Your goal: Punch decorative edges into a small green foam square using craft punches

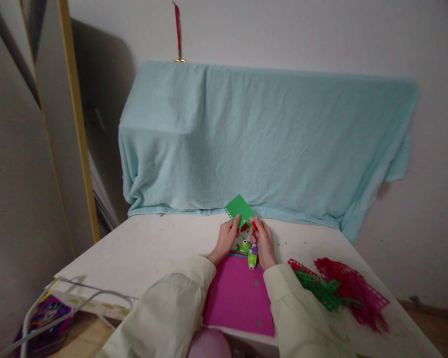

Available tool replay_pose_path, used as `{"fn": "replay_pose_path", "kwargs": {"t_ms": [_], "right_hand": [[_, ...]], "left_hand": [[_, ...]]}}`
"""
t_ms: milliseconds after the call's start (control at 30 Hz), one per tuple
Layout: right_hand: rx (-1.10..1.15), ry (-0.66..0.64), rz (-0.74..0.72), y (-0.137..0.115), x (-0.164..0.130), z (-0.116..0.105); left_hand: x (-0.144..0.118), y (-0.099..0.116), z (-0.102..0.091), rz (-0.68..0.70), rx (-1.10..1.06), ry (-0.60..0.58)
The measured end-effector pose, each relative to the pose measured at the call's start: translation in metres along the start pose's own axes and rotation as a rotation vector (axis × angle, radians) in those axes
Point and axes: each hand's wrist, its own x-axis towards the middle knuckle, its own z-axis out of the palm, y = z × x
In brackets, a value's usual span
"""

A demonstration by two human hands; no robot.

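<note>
Hands meet over the far edge of a pink sheet. Left hand fingers pinch a green card; right hand fingers close on a punch.

One head-worn view looks forward and down from above the person's sleeves; the counter lies near below; a draped blue cloth and wall fill the far half.
</note>
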Motion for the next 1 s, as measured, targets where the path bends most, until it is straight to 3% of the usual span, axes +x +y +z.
{"fn": "replay_pose_path", "kwargs": {"t_ms": [500,767,1000], "right_hand": [[0.033,-0.057,0.024,0.0030,0.0015,0.0006],[0.043,-0.066,0.020,0.0051,0.0021,0.0004],[0.036,-0.066,0.024,0.0035,0.0018,-0.0001]], "left_hand": [[0.0026,-0.0055,0.0028,0.021,-0.002,0.093],[0.0013,-0.0001,0.0035,0.003,-0.045,0.014],[0.0037,-0.0051,0.0004,-0.004,-0.017,0.156]]}}
